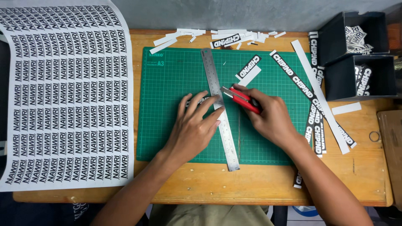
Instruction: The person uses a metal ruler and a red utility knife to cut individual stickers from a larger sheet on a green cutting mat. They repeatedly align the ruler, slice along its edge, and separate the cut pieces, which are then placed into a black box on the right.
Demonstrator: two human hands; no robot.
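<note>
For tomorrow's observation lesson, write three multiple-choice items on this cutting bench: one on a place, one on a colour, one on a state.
1. Where does the large printed sheet lie?
A. left of the cutting mat
B. inside a black box
C. under the ruler

2. What colour is the handle of the utility knife?
A. blue
B. red
C. yellow

3. What is the left hand doing?
A. hanging off the table
B. holding a box
C. pressing flat on the steel ruler

Answers:
1 A, the sheet covers the table's left side, beside the green cutting mat.
2 B, red shows in the right hand.
3 C, its fingers are spread against the steel ruler.
</note>
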